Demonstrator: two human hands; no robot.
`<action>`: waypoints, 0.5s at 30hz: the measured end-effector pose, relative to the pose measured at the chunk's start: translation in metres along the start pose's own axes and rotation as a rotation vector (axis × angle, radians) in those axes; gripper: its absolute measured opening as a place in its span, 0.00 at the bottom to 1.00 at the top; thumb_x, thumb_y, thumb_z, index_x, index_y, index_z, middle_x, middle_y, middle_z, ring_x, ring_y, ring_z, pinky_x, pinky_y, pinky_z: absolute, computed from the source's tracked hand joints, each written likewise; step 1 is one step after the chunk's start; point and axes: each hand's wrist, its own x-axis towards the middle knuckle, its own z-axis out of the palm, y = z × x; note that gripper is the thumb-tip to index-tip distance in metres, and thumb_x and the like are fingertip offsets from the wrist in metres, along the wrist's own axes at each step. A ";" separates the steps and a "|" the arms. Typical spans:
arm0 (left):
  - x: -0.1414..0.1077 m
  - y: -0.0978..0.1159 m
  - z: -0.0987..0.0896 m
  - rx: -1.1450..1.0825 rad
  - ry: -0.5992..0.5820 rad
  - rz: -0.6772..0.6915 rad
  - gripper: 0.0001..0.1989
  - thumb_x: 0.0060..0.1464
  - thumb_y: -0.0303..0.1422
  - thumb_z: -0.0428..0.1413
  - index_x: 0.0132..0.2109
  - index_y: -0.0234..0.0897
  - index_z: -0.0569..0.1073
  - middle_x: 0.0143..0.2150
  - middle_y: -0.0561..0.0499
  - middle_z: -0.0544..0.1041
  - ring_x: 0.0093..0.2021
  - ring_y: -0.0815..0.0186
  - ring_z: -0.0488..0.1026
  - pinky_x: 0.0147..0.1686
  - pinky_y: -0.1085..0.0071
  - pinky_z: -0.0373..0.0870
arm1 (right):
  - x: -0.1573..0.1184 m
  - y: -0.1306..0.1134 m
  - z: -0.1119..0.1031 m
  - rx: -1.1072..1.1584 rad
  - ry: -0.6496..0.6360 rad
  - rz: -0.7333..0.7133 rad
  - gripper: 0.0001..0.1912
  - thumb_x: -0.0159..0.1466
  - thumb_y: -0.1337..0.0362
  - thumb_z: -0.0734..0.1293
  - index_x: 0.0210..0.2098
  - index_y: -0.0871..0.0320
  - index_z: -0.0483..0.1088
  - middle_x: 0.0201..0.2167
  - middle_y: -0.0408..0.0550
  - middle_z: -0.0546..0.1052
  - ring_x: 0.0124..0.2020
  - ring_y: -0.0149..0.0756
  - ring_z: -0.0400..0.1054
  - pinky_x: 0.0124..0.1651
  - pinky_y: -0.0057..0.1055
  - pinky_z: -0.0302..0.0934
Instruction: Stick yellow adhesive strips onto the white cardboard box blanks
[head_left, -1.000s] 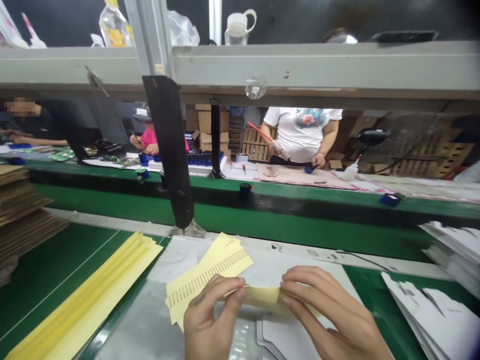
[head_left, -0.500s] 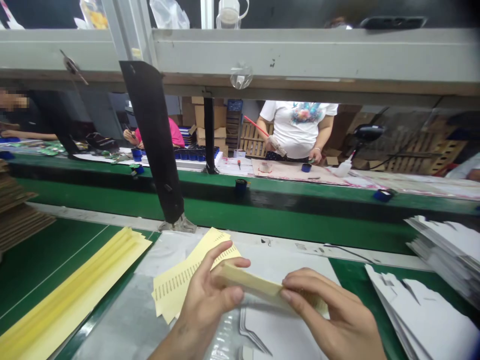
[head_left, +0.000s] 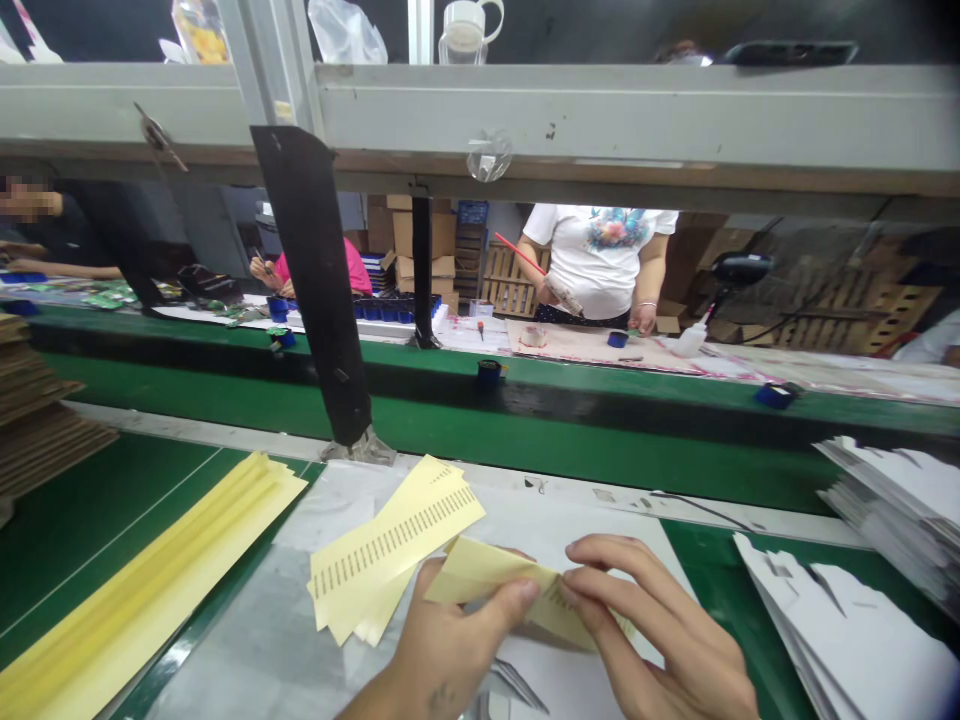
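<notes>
Paper [head_left: 480, 572] is held bent above the table [head_left: 247, 630], pinched in the grip of the left hand [head_left: 465, 635] and the right hand [head_left: 664, 635]; it could be creased wrongly or torn, if pulled unevenly.

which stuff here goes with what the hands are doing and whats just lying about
Seems part of the job:
yellow paper strip, between left hand and right hand
loose printed yellow strips nearby

Seems just lying about:
plastic bag on the shelf
white-lidded bottle there too
</notes>
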 end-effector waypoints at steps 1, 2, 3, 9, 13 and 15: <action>0.001 -0.001 -0.002 0.000 0.022 -0.017 0.07 0.50 0.36 0.62 0.35 0.40 0.83 0.33 0.52 0.85 0.36 0.61 0.82 0.38 0.72 0.78 | 0.000 0.001 -0.001 0.003 -0.007 0.022 0.12 0.63 0.79 0.65 0.40 0.56 0.69 0.42 0.50 0.73 0.42 0.35 0.70 0.42 0.31 0.68; 0.002 -0.001 -0.005 -0.001 0.052 -0.023 0.07 0.50 0.36 0.62 0.34 0.40 0.83 0.33 0.51 0.84 0.35 0.61 0.82 0.36 0.72 0.78 | -0.001 0.002 -0.002 0.003 -0.015 0.055 0.10 0.64 0.77 0.65 0.40 0.55 0.69 0.42 0.49 0.74 0.43 0.36 0.71 0.43 0.31 0.68; 0.003 -0.001 -0.008 -0.002 0.081 -0.022 0.07 0.50 0.37 0.62 0.34 0.39 0.83 0.33 0.51 0.84 0.35 0.61 0.82 0.35 0.73 0.78 | -0.001 0.003 -0.004 0.002 -0.027 0.097 0.09 0.65 0.75 0.65 0.39 0.55 0.69 0.43 0.49 0.74 0.44 0.35 0.71 0.44 0.30 0.68; 0.003 -0.007 -0.016 0.064 0.118 0.108 0.05 0.52 0.36 0.62 0.35 0.42 0.83 0.34 0.54 0.84 0.37 0.65 0.82 0.39 0.77 0.78 | -0.001 0.012 0.000 -0.057 -0.068 0.097 0.14 0.66 0.70 0.67 0.51 0.55 0.69 0.49 0.50 0.75 0.50 0.37 0.70 0.51 0.30 0.69; -0.001 -0.013 -0.014 0.156 0.021 0.358 0.05 0.54 0.30 0.62 0.37 0.44 0.82 0.33 0.57 0.84 0.35 0.69 0.81 0.39 0.81 0.76 | 0.000 0.009 0.006 -0.060 -0.129 -0.056 0.17 0.64 0.77 0.66 0.50 0.58 0.71 0.51 0.54 0.72 0.52 0.39 0.68 0.50 0.34 0.69; 0.000 -0.013 -0.015 0.173 0.015 0.499 0.07 0.55 0.26 0.61 0.38 0.43 0.81 0.34 0.57 0.84 0.35 0.71 0.81 0.39 0.83 0.76 | 0.001 0.006 0.008 -0.051 -0.148 -0.094 0.17 0.62 0.80 0.66 0.48 0.59 0.72 0.50 0.55 0.73 0.52 0.39 0.67 0.50 0.35 0.69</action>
